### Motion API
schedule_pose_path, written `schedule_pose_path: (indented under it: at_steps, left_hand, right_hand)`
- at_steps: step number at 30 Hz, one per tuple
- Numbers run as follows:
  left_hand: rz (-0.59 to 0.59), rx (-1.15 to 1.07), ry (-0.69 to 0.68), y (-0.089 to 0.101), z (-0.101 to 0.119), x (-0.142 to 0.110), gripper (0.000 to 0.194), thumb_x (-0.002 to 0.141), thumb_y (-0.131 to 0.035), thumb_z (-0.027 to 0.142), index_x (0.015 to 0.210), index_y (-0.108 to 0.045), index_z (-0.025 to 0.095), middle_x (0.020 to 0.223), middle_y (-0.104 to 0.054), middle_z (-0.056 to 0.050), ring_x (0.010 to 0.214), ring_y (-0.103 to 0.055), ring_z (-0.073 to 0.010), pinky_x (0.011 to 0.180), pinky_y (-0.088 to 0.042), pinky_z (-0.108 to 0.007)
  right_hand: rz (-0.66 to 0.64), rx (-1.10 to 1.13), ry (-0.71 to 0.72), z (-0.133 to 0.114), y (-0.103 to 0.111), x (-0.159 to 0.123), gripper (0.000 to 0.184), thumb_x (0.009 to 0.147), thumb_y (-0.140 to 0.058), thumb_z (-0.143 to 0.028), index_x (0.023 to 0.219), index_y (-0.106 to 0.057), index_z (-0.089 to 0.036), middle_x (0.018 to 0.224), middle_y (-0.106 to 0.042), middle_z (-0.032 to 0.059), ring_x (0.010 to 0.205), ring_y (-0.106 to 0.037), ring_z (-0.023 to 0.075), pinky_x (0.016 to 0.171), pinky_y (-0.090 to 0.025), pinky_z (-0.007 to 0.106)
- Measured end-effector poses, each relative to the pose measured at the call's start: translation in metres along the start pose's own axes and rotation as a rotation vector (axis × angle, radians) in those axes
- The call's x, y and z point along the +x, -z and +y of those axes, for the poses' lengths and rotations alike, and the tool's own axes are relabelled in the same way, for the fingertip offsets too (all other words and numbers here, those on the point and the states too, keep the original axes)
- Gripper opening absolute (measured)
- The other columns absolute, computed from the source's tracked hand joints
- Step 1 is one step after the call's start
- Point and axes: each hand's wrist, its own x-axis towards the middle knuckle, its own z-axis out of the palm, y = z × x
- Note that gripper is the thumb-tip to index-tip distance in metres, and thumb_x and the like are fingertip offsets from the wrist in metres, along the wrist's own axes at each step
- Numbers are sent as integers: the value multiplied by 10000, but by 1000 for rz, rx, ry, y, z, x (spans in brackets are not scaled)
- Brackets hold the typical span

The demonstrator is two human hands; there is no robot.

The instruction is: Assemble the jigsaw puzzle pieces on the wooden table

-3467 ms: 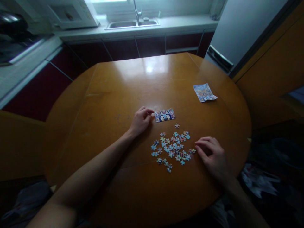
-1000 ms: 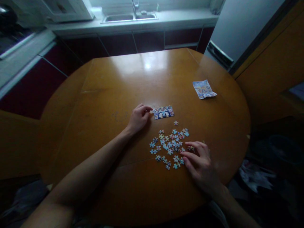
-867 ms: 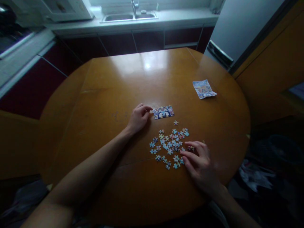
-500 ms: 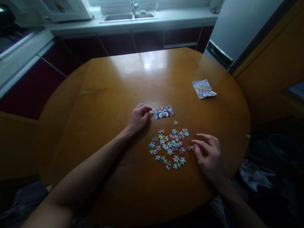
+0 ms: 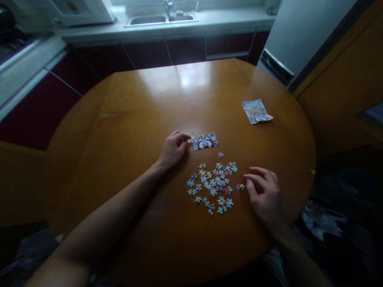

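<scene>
The joined part of a jigsaw puzzle (image 5: 205, 142), a strip with a dark blue cartoon face, lies flat on the wooden table. At its left edge rests my left hand (image 5: 175, 147), fingers loosely bent, thumb apart, with the index fingertip at or touching the edge. Nearer to me spreads a pile of loose puzzle pieces (image 5: 214, 183), mostly light blue and multicoloured. One single piece (image 5: 220, 154) lies between pile and strip. My right hand (image 5: 265, 193) is open right of the pile, its fingers apart and holding nothing. Just left of its thumb lie small puzzle pieces (image 5: 240, 186).
A creased printed sheet (image 5: 257, 111) lies at the right on the round-ended table (image 5: 143, 105). Beyond the table stand a counter with a double sink (image 5: 149, 20) and a pale fridge (image 5: 305, 36). A stove is at the far left.
My right hand has shifted very slightly right, a little away from the small pieces by its thumb. My left hand and the joined puzzle keep their places; the view has moved slightly.
</scene>
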Motion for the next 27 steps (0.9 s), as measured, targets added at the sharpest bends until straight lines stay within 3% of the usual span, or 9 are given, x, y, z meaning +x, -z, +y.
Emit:
schedule_pose_path:
  at_steps: [27]
  left_hand:
    - [-4, 21, -2, 1, 0, -1, 242, 810, -536, 57, 895, -716, 194, 841, -624, -31, 735, -553, -154, 673, -463, -302]
  right_hand:
    - [3, 33, -24, 0, -1, 2, 142, 913, -599, -231, 904, -740, -221, 1085, -671, 102, 1088, -581, 289, 949, -499, 520]
